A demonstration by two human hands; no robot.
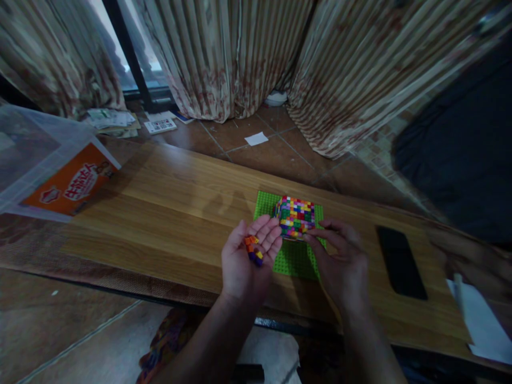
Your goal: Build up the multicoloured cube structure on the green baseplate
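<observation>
My left hand (252,256) is turned palm up and cupped, holding several small toy bricks (256,255) in orange, yellow and purple. Just beyond its fingertips, a multicoloured block of toy bricks (296,214) stands on a green studded baseplate (295,265). My right hand (340,253) reaches in from the right, thumb and forefinger pinched together at the block's near right corner. Whatever lies between those fingertips is too small to make out.
A black phone (401,261) lies on the wooden table (168,208) to the right, with white paper (484,325) beyond it. At the left end stands a clear plastic box (36,154) with an orange label. Curtains (224,58) hang behind the table.
</observation>
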